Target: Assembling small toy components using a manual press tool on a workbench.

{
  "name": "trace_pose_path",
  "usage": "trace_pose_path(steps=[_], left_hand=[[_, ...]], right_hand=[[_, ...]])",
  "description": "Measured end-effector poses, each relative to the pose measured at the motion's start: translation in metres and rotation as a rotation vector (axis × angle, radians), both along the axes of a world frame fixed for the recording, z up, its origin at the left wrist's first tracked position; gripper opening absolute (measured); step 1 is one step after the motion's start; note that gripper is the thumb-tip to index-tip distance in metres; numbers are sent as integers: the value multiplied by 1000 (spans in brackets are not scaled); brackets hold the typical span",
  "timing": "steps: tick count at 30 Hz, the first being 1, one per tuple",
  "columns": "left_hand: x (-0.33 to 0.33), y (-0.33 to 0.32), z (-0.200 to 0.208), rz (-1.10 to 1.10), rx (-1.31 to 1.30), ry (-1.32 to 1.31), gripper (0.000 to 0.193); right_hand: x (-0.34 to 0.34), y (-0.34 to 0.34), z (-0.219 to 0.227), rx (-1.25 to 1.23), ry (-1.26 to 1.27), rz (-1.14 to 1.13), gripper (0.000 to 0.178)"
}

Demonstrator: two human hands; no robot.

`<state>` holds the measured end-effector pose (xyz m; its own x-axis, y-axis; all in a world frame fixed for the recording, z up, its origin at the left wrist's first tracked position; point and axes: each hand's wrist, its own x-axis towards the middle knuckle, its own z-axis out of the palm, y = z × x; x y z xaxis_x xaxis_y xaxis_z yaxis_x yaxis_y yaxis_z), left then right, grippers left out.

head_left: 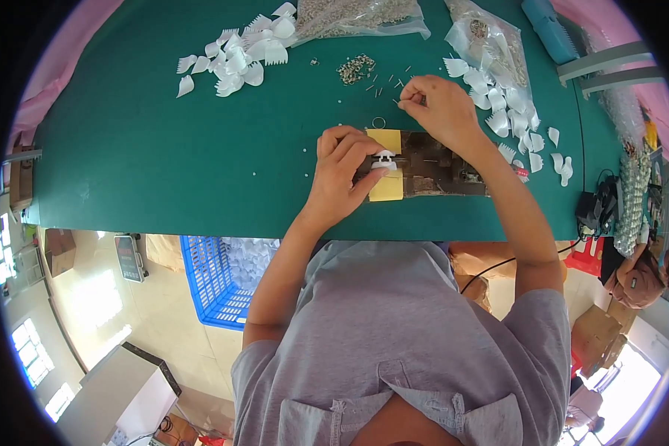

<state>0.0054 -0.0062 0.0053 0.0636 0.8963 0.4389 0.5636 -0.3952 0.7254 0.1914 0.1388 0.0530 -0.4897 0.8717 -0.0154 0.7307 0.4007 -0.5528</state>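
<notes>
My left hand (340, 175) is closed on a white plastic hair claw clip (384, 160), pinched between thumb and fingers. The clip rests at a brown work fixture (442, 167) with yellow pads (385, 140) on it. My right hand (444, 111) is raised beyond the fixture, thumb and forefinger pinched together at what looks like a thin metal pin (396, 101). Several loose metal pins (379, 92) are scattered just past its fingertips. Beside them is a small heap of metal springs (357, 69). A metal ring (379, 123) sits at the fixture's far edge.
White toothed clip halves lie in a left pile (238, 59) and a right pile (498, 104) on the green table (163, 163). Plastic bags of small parts (360, 16) stand at the far side. Below the table's front edge is a blue basket (214, 290) of white pieces.
</notes>
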Motion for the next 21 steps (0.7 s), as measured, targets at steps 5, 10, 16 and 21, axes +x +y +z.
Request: trace_pose_path(steps=[5, 10, 16, 21], left_hand=[[2, 2, 0, -11, 51, 4, 32], [1, 0, -3, 3, 42, 2, 33], [1, -1, -2, 3, 19, -23, 33], [1, 0, -1, 3, 6, -24, 34]], right_hand=[[-7, 24, -23, -23, -216, 109, 22], [-2, 7, -10, -177, 59, 167, 16], [16, -52, 18, -256, 432, 144, 13], [15, -78, 13, -92, 424, 110, 11]])
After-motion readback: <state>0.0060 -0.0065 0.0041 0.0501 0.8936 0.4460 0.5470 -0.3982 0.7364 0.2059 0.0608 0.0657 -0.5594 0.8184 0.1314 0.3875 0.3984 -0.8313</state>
